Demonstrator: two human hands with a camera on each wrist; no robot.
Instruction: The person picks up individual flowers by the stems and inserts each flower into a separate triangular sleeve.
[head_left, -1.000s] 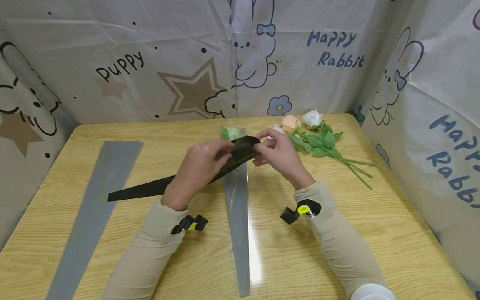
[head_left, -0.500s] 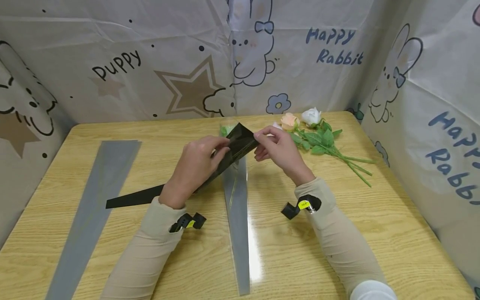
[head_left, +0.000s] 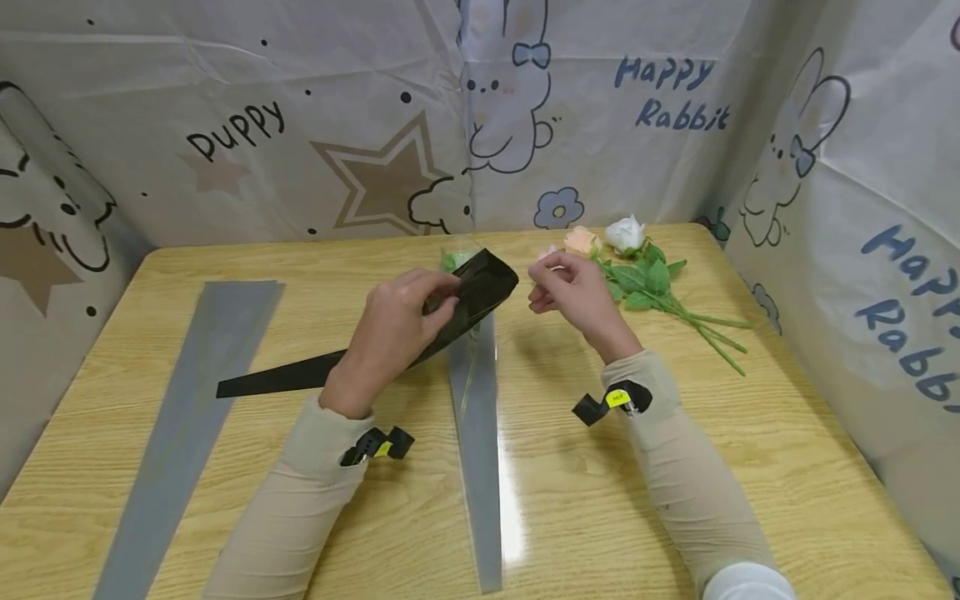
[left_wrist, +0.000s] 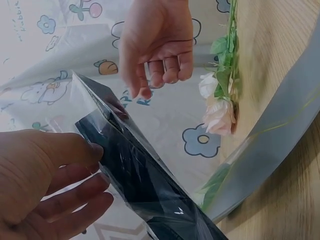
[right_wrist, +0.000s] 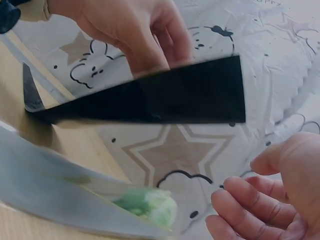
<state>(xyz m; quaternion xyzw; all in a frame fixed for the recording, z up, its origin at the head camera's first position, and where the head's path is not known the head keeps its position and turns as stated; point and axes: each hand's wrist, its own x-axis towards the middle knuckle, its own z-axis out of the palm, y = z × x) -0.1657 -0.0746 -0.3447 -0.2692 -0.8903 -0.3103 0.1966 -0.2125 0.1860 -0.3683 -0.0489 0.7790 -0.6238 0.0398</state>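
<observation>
My left hand point(head_left: 397, 329) pinches a black tapered flower sleeve point(head_left: 487, 287) near its wide end, between thumb and fingers. The sleeve's mouth gapes a little; its narrow tip lies over a grey flat sleeve at the left. Just right of the mouth, my right hand point(head_left: 581, 300) is apart from it, fingers loosely bent and holding nothing, as the right wrist view also shows. Below the black sleeve, a grey sleeve with a clear front point(head_left: 476, 467) lies on the table. At its far end sits a pale green-white flower point(right_wrist: 155, 205), partly hidden in the head view.
Flat grey sleeves point(head_left: 172, 442) lie on the left of the wooden table point(head_left: 637, 517). At the back right rest loose artificial roses, one white point(head_left: 625, 235), one peach point(head_left: 581, 240), with green stems point(head_left: 708, 333) pointing right. Printed cloth walls point(head_left: 300, 167) border the table.
My right hand has let go of the black sleeve's edge and moved slightly right. The sleeve's wide end was turned up and now gapes. My left hand keeps its grip.
</observation>
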